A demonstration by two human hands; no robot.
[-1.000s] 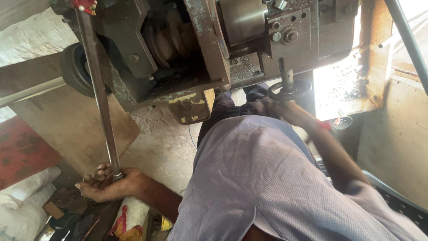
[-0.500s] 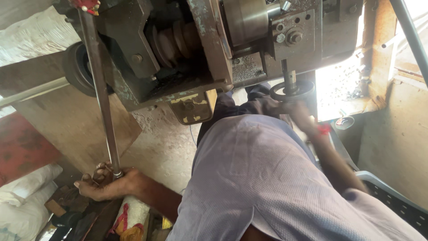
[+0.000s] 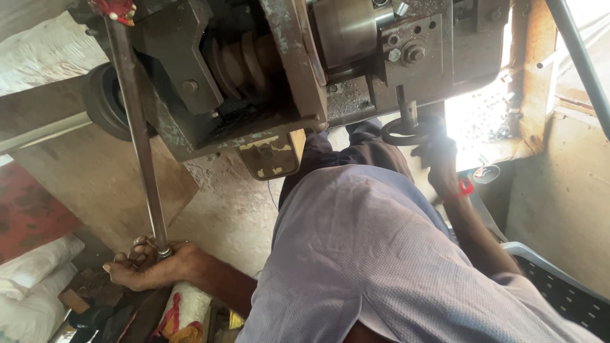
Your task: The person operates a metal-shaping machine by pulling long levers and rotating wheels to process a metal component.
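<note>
White sacks (image 3: 32,279) lower left; yellow-and-red printed bag (image 3: 184,311) beside the left wrist.

White sacks (image 3: 35,279) lie stacked at the lower left, below a worn red surface (image 3: 25,216). A flat brown board (image 3: 95,184) leans beside the rough concrete floor (image 3: 229,209). Low in the view lies a cloth-wrapped bundle (image 3: 187,308) in white, red and yellow, with scraps of wood (image 3: 82,292) just beside it. A yellowed, chipped metal plate (image 3: 270,155) hangs under the dark machine body (image 3: 190,95); inside the machine sits a stepped pulley (image 3: 244,60), and a black rubber wheel (image 3: 105,101) shows on its left. A black perforated chair edge (image 3: 559,286) appears at the lower right, near a plastered wall (image 3: 565,171).
</note>
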